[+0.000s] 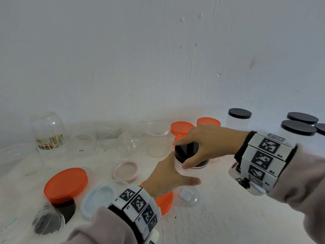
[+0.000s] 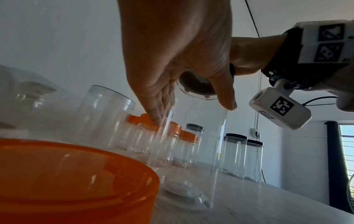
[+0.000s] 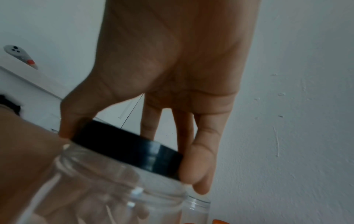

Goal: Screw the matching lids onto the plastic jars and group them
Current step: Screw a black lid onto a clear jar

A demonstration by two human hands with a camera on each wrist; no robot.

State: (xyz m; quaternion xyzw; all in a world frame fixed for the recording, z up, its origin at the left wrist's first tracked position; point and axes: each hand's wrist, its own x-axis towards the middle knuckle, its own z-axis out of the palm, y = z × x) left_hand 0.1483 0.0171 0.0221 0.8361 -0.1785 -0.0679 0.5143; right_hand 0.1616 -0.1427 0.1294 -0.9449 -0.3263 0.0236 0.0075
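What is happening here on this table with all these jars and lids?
A person is fitting a black lid onto a clear jar that stands on the white table. The right hand grips the lid from above, while the left hand holds the jar's body steady. To the right stand jars already closed with black lids, and behind the hands some with orange lids. Open jars and loose lids still lie to the left.
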